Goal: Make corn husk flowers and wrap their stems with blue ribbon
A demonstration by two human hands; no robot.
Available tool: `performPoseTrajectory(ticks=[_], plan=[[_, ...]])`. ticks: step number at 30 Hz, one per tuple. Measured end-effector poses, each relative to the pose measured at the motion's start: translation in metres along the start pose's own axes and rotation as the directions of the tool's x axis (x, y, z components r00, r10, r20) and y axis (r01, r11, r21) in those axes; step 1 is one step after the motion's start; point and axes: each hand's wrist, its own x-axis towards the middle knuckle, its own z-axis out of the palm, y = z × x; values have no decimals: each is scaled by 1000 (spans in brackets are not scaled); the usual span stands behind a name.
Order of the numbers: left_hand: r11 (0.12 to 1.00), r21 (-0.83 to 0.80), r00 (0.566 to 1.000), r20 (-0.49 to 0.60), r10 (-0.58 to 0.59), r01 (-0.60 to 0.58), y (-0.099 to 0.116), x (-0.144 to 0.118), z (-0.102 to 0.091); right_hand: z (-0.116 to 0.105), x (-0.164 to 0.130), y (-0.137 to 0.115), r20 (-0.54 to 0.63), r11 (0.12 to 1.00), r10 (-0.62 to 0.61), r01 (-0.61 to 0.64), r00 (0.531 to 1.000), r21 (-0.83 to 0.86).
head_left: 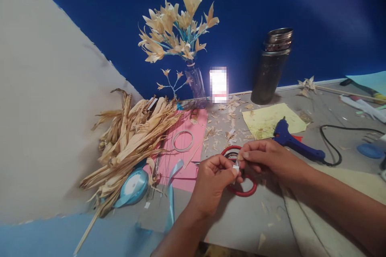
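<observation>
My left hand (pixel 213 178) is closed in a pinch on a small white piece (pixel 235 168), perhaps paper or tape; its kind is unclear. Close beside it, my right hand (pixel 268 157) has thumb and forefinger pressed together at the upper end of that piece. Whatever lies between those right fingertips is too small to make out. Beneath both hands lies a pair of scissors with red handles (pixel 247 191), its blades partly covered by my left hand. A blue glue gun (pixel 297 144) rests just beyond my right wrist.
Dried corn husks (pixel 135 140) and a light-blue ribbon roll (pixel 134 186) lie left, by pink paper (pixel 183 164) with a tape ring (pixel 183 141). Behind stand a bottle (pixel 196 86) of husk flowers (pixel 181 27) and a dark flask (pixel 269 72). Husk scraps surround yellow paper (pixel 271 118).
</observation>
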Motion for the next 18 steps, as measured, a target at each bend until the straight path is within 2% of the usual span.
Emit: performPoseTrajectory(ticks=[3,6,9,12,15,18], plan=[[996,-12,991,-102,89,-91,2,0,3,-1,2,1,-78,997,-38,43,996,70],[982,66,972,-139,187,-179,6,-3,7,-2,5,3,-153,990,-69,87,986,113],[946,174,936,-179,302,-272,5,-6,11,2,4,9,-101,982,-61,77,993,171],[902,240,886,-214,410,-359,-1,-6,12,10,0,19,-25,950,-62,66,998,306],[846,312,843,-191,502,-433,-8,-4,12,16,-2,27,-39,925,-76,86,996,370],[755,406,781,-141,609,-515,-14,-1,12,19,-2,28,-45,913,-100,109,994,393]])
